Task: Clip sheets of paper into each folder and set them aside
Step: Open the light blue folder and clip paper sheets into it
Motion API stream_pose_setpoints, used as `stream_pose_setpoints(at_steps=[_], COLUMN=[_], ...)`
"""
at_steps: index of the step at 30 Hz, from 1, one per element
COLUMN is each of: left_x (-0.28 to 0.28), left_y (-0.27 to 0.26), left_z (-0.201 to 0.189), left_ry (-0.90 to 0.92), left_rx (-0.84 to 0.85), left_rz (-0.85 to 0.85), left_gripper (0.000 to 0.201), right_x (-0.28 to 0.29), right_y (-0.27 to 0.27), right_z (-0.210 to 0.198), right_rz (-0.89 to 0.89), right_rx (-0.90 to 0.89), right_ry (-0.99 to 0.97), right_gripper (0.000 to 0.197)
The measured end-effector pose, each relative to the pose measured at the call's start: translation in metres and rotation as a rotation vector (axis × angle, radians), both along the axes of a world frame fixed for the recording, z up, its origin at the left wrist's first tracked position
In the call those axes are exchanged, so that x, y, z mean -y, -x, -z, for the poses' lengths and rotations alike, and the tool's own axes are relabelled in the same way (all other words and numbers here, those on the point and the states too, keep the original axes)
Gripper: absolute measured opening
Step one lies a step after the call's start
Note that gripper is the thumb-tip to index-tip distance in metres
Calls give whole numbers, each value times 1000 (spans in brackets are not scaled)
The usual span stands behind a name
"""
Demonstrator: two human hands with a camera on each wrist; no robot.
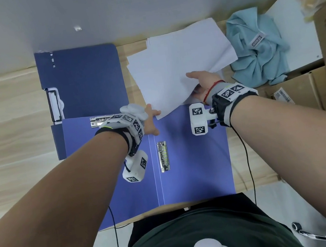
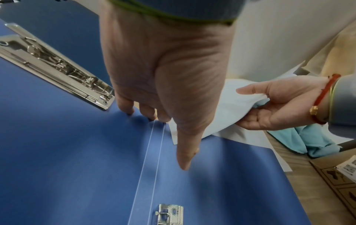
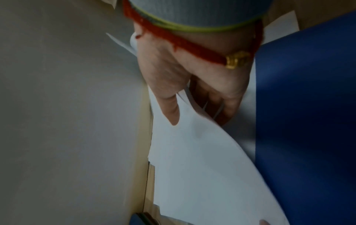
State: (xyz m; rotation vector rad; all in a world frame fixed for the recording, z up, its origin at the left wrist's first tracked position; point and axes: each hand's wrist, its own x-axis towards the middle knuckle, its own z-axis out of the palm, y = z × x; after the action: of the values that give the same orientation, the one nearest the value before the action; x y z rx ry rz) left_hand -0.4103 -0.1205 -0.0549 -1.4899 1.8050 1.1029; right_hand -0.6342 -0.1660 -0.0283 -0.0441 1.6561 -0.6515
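- The right hand pinches a sheet at its near right corner, thumb on top, fingers beneath.
- The sheet hangs tilted over the open folder's far edge, long axis running from near left to far right.
- The left hand, fingers straight, presses that folder's far edge by the sheet's near left corner.
- A second folder lies beyond on the counter.
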Motion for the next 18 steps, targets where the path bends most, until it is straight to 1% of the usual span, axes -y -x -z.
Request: stream_pose_setpoints(at_steps=[1, 2, 3, 6, 9, 12, 14, 16, 18], left_x=[2, 3, 6, 16, 25, 33, 35, 31, 23], left_y=[1, 1, 2, 1, -5, -12, -13, -11, -7], left_z=[-4, -8, -16, -38, -58, -78, -96, -111, -119], left_ry=[0, -3, 6, 62, 157, 202, 211, 189, 107], left_rx=[-7, -16, -31, -76, -143, -227, -286, -375, -456], left_rz=[2, -4, -24, -157, -365, -559, -656, -736, -802], left_gripper=[84, 80, 78, 76, 79, 93, 100, 102, 104], right_x=[-1, -1, -3, -3, -1, -2, -7, -15, -25], right_y=[1, 3, 3, 1, 7, 17, 24, 27, 26], right_z=[-3, 2, -6, -30, -56, -81, -94, -105, -112], right_rz=[0, 13, 6, -24, -69, -119, -162, -230, -309], right_rx=[-9, -10, -14, -16, 20, 56, 89, 101, 102], right_ry=[30, 68, 101, 219, 349, 424, 444, 464, 488], right_gripper=[44, 37, 31, 26, 31, 31, 35, 38, 43])
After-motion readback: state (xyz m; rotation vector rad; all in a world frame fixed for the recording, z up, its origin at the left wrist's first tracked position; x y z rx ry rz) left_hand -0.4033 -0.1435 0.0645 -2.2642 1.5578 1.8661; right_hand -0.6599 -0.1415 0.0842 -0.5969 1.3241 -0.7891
